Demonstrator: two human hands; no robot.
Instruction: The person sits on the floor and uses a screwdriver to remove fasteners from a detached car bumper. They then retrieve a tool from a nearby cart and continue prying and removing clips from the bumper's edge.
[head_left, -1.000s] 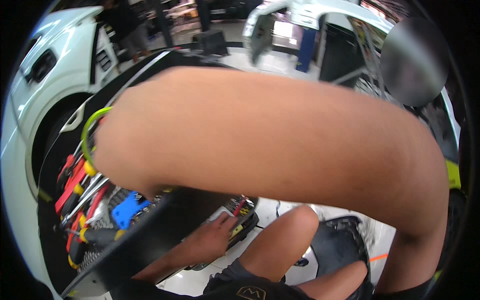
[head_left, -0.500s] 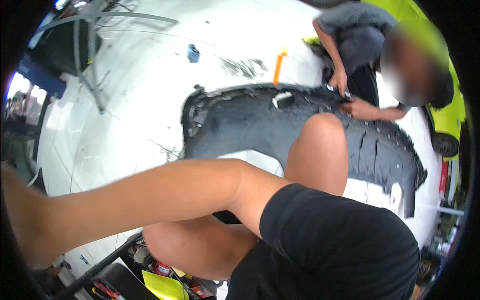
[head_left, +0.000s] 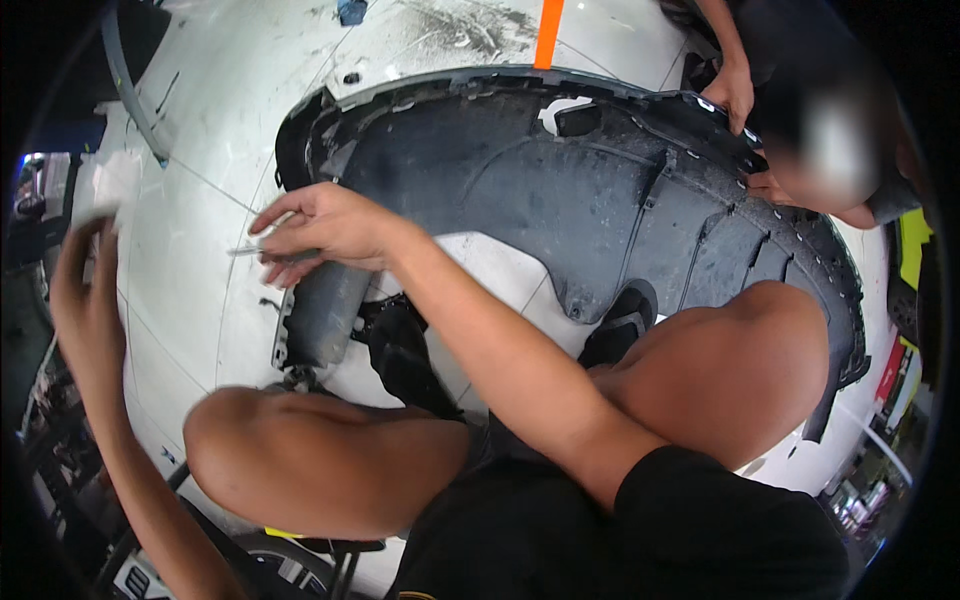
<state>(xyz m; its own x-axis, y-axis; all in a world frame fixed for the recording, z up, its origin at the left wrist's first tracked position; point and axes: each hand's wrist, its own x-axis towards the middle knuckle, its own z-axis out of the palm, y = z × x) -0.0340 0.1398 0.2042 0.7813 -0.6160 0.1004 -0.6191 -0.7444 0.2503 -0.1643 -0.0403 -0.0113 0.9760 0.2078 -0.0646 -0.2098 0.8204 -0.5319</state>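
My right hand is over the left end of a large black car bumper, which lies inner side up on the floor. A thin grey rod-like piece, blurred, sticks out from its partly curled fingers. At the far left, clear of the bumper, my left hand is raised with its fingers stretched and apart; motion smears their tips. I see nothing in it. A co-worker's hand rests at the bumper's far right edge, and their other hand touches the same edge nearer to me.
My knees and dark shoes are close to the bumper's near side. An orange strip stands beyond its far edge. A blue object lies on the tiled floor farther off. A curved grey bar is at the upper left.
My view has dropped closer to the bumper. My right arm, stretched far left before, is now drawn back over the bumper's left end. My left hand has come into view.
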